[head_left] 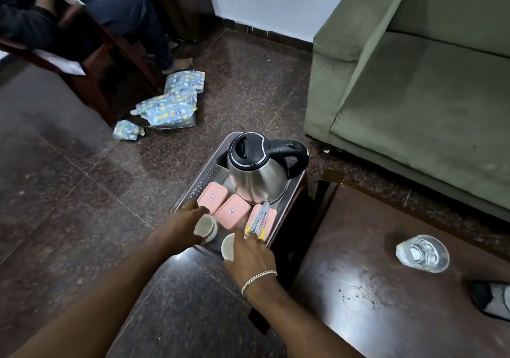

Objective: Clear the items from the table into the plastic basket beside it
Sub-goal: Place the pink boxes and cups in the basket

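A grey plastic basket (205,171) stands left of the dark wooden table (358,275). In it are a steel kettle (256,175) with a black lid, three pink lidded boxes (232,212), and a metal tool with yellow tips (259,219) lying on the rightmost box. My left hand (180,225) grips a white cup (205,226) at the basket's near left. My right hand (252,252) grips a second white cup (228,246) at the near edge. On the table stands a clear glass (422,252).
A green sofa (414,95) fills the right side behind the table. A dark sock-like item (491,299) lies at the table's right edge. Patterned packets (168,106) lie on the floor beyond the basket. A person sits on a wooden chair (91,62) at the top left.
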